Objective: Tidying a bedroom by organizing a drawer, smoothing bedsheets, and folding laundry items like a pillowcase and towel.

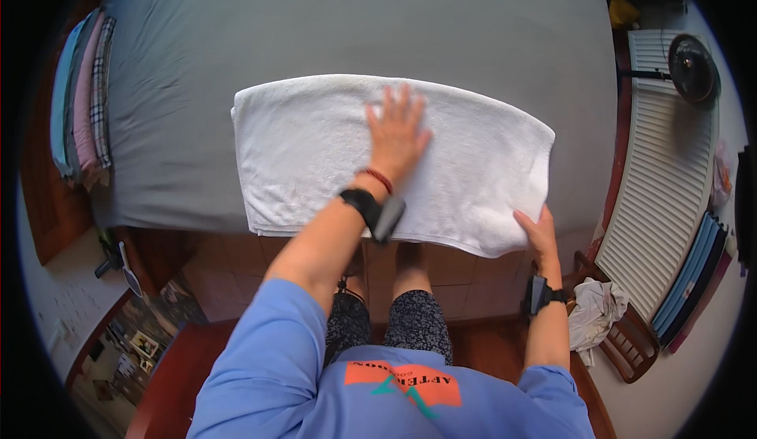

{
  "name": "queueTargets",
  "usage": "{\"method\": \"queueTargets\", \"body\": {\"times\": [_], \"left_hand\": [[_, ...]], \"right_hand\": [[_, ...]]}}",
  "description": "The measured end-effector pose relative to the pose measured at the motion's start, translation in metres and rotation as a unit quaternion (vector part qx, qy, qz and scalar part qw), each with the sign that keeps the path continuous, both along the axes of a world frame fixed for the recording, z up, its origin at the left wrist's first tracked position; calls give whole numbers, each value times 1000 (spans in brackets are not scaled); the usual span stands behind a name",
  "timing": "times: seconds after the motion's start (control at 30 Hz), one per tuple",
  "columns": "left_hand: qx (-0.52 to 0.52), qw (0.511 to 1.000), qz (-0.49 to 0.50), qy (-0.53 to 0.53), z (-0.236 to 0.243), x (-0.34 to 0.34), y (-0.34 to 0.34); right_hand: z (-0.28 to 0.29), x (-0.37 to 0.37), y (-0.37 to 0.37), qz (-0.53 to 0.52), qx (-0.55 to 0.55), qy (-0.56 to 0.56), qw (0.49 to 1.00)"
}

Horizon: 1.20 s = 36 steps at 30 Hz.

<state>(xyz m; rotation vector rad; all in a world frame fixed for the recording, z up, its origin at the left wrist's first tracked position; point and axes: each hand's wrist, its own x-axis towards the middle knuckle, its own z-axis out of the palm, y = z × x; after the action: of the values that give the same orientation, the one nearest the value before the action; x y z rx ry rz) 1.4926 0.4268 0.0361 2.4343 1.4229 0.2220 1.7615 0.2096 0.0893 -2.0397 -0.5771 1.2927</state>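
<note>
A folded white towel (315,155) lies across the near side of a bed with a grey sheet (355,21). Its near edge hangs slightly past the mattress edge. My left hand (397,135) rests palm down on the towel's middle, fingers spread toward its far edge. At the near right corner, my right hand (541,234) pinches the towel, thumb on top and the other fingers mostly hidden beneath the cloth. The corner there is slightly raised and rounded.
Folded fabrics (83,96) stand stacked at the bed's left edge. To the right are a white radiator (654,171), a round dark fan-like object (694,68) and a wooden chair (631,352) with a crumpled pale cloth (597,313) on it. A red seat (177,376) is behind me at the left.
</note>
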Motion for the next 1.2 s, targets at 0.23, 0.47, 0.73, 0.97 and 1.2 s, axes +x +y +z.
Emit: {"method": "queueTargets", "body": {"times": [0.23, 0.47, 0.73, 0.97, 1.2], "left_hand": [[-234, 891, -346, -178, 19, -54, -176], [-127, 961, 182, -166, 51, -231, -110], [-187, 821, 499, -205, 23, -339, -72], [-388, 763, 445, -261, 17, -342, -66], [-327, 845, 326, -271, 29, -327, -53]], "right_hand": [[84, -85, 52, 101, 95, 19, 990], [112, -265, 135, 328, 248, -34, 911], [14, -406, 166, 414, 183, 68, 889], [-4, -292, 125, 174, 169, -270, 932], [-28, -255, 153, 41, -45, 94, 994]]}}
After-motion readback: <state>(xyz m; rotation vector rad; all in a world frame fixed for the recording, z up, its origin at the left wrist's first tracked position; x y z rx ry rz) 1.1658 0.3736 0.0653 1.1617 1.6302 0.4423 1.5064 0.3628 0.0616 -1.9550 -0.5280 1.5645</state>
